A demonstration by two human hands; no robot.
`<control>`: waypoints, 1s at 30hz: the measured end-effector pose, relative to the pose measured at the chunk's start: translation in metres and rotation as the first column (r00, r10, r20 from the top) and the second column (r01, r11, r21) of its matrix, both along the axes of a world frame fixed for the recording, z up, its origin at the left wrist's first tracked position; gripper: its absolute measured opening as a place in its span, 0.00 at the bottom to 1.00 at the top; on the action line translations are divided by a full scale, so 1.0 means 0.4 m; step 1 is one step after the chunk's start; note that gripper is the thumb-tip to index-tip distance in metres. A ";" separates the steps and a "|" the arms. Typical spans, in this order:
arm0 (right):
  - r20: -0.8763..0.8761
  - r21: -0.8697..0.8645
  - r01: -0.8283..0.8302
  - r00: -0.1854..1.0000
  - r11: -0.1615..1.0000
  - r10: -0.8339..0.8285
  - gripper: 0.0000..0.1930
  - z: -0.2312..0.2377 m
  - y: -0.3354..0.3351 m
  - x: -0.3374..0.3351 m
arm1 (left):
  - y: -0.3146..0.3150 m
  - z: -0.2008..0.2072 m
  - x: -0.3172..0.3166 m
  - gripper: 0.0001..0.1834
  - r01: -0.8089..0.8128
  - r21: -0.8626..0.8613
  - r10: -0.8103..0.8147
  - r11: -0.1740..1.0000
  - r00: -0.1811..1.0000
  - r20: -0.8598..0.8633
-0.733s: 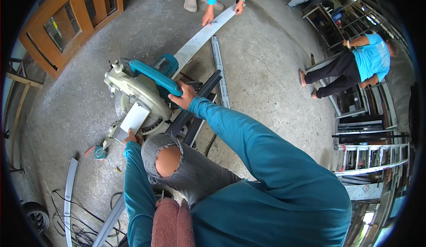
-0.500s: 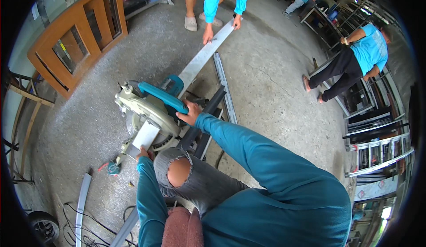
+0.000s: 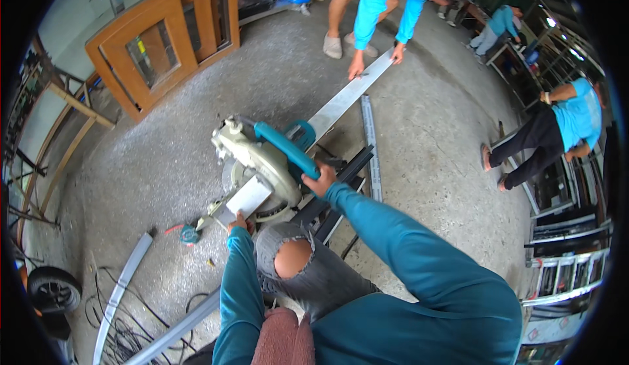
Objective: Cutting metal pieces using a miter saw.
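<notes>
Hands (image 3: 321, 181) grip saw handle (image 3: 286, 148) and board (image 3: 249, 197) edge (concrete floor (image 3: 445, 175) spreads rightward).

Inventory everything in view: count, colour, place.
Mitre saw: one, cream and teal, centre
Flat profile: seemingly one, whitish, across saw
Slotted strip: one, grey, right of saw
Dark bars: two or more, black, beside saw
Floor strips: two, grey, lower left
Cables: uncounted, black, lower left
Round item: one, teal, left of saw
Wheel: one, black, lower left
Wooden panel: one, brown, upper left
Ladder: one, silver, right edge
Co-workers: three or more, blue-topped, top and right
Left hand: one, teal-sleeved, at profile
Right hand: one, teal-sleeved, on saw handle
</notes>
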State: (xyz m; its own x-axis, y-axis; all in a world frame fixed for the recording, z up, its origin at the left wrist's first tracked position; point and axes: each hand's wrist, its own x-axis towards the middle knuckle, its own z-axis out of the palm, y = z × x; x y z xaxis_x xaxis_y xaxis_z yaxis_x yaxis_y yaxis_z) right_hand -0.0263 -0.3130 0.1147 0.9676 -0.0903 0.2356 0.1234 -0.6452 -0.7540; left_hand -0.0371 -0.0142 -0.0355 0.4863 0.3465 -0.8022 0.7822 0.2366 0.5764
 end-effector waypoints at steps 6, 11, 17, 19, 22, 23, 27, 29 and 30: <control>-0.170 -0.057 -0.104 0.981 0.993 0.093 0.28 0.233 0.031 0.141 | 0.128 -0.063 -0.115 0.21 0.044 -0.075 -0.032 0.996 0.988 0.151; -0.448 0.097 -0.161 0.874 0.982 0.188 0.24 0.432 0.102 0.289 | 0.243 0.021 -0.264 0.18 -0.032 -0.250 0.082 0.968 0.978 0.190; 0.519 -0.172 -0.245 0.801 0.954 0.299 0.16 0.530 0.163 0.171 | 0.344 0.232 -0.357 0.16 -0.087 -0.198 0.147 0.976 0.938 0.314; 0.562 -0.138 -0.434 0.706 0.890 0.431 0.14 0.543 0.191 0.101 | 0.374 0.324 -0.362 0.15 -0.050 -0.220 0.144 0.974 0.890 0.433; 0.204 0.019 -0.676 0.724 0.736 0.659 0.15 0.537 0.266 0.017 | 0.374 0.467 -0.333 0.14 -0.103 -0.261 0.237 0.960 0.795 0.558; -0.065 0.036 -0.671 0.738 0.740 0.672 0.27 0.535 0.286 0.002 | 0.364 0.516 -0.319 0.14 -0.085 -0.270 0.240 0.959 0.752 0.614; -0.409 0.351 -0.403 0.746 0.845 0.526 0.51 0.535 0.368 -0.003 | 0.279 0.691 -0.253 0.15 0.113 -0.282 0.164 0.953 0.591 0.790; -0.306 0.516 -0.312 0.803 0.798 0.511 0.52 0.550 0.355 0.001 | 0.213 0.757 -0.224 0.15 0.196 -0.228 0.100 0.954 0.508 0.856; -0.204 0.646 -0.340 0.786 0.683 0.584 0.47 0.561 0.332 -0.002 | 0.178 0.785 -0.211 0.15 0.232 -0.200 0.068 0.952 0.476 0.877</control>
